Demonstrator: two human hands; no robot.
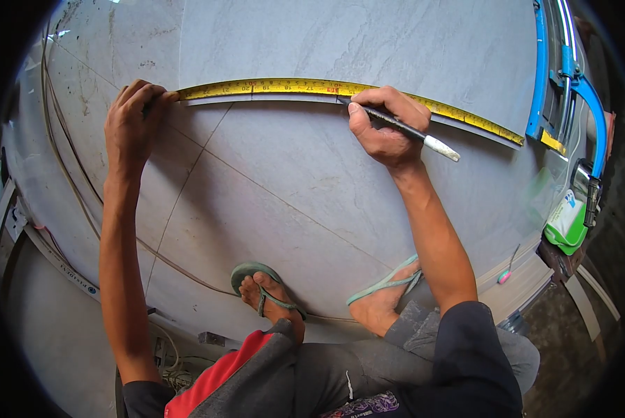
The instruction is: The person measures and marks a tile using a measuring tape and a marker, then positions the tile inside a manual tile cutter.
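Note:
A yellow tape measure blade [284, 88] runs along the near edge of a large grey tile [396, 42]. My left hand [135, 118] is closed on the blade at its left end, with the fingertips pressed together there. Between the fingers and thumb of my right hand [394, 132] is a black marker [403, 127] with a white end. Its dark tip points left and rests at the blade's lower edge, near a red-marked number. The back of this hand covers part of the blade.
A blue-framed tile cutter [537, 76] stands at the right. Below it lies a green and white packet [567, 221]. Cables [58, 132] run down the left side. My sandalled feet [269, 292] are on the tiled floor [257, 202]. Stacked strips [518, 285] lie at lower right.

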